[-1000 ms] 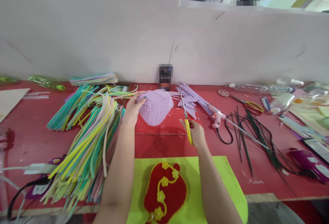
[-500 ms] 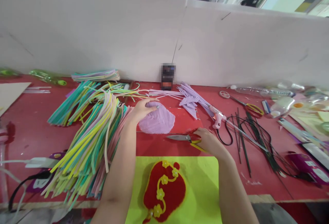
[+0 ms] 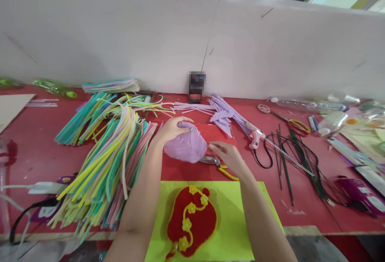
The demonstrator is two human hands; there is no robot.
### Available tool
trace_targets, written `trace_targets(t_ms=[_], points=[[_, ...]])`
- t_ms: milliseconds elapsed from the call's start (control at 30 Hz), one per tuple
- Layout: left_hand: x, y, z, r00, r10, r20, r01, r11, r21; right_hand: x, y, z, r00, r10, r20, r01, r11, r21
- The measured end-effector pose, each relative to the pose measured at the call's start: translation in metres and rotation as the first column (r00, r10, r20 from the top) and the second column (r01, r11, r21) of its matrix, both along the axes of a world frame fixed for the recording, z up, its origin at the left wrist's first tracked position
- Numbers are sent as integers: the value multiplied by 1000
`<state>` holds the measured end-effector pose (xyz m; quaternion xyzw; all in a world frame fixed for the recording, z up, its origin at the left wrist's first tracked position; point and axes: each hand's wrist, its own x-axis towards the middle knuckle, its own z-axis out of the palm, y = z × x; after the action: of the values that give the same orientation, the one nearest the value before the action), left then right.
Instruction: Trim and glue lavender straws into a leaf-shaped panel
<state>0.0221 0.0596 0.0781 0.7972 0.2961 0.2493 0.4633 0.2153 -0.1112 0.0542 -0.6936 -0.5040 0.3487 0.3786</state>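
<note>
My left hand (image 3: 176, 128) grips a lilac petal-shaped piece (image 3: 186, 145) by its upper left edge, thumb across its face. Fine ridges run over the piece, like pipe cleaners laid side by side. My right hand (image 3: 227, 155) is at the right corner of this piece, fingers stretched toward it; whether they touch is unclear. Below the piece and partly behind it lie yellow-handled scissors (image 3: 210, 160) on the red table. Closer to me, a red fuzzy shape (image 3: 200, 218) with yellow flowers rests on a yellow-green sheet (image 3: 234, 218).
Bundles of coloured pipe cleaners (image 3: 108, 165) cover the left side. More lilac pipe cleaners (image 3: 230, 111) lie behind my hands. To the right are a pink glue gun (image 3: 255, 139) with its cord, dark green stems (image 3: 284, 165) and second scissors (image 3: 296, 125). A white partition (image 3: 120, 33) stands behind.
My right hand has let go of the scissors and moved up and left to the lilac piece. My left hand has shifted the piece slightly right and toward me.
</note>
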Motion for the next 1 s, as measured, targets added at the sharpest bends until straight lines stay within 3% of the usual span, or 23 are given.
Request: trace_targets(t_ms=[300, 433, 533, 600, 700, 767, 833, 933, 1000], points=[[3, -2, -2, 998, -43, 35, 44, 998, -33, -12, 23, -12, 984, 84, -154, -74, 995, 71], [6, 0, -10, 990, 22, 142, 6, 982, -190, -9, 28, -18, 976, 67, -207, -47, 994, 99], [10, 10, -20, 925, 251, 287, -118, 904, -411, 0, 29, -27, 960, -57, -275, 106, 980, 170], [13, 17, -27, 855, 396, 336, -208, 854, -477, 7, 29, -35, 926, -166, -339, 250, 942, 222], [21, 20, -40, 838, 457, 298, -248, 806, -538, 15, 30, -45, 820, -321, -474, 475, 844, 250], [31, 12, -49, 889, 404, 213, -198, 761, -618, 16, 32, -49, 737, -355, -575, 565, 790, 237], [44, -1, -57, 930, 310, 196, -71, 675, -735, 15, 33, -51, 675, -342, -653, 602, 768, 220], [66, -23, -65, 931, 235, 279, 121, 522, -845, 12, 35, -51, 653, -303, -695, 584, 785, 206], [77, -33, -68, 875, 306, 376, 190, 497, -847, 11, 35, -50, 666, -290, -687, 553, 811, 193]])
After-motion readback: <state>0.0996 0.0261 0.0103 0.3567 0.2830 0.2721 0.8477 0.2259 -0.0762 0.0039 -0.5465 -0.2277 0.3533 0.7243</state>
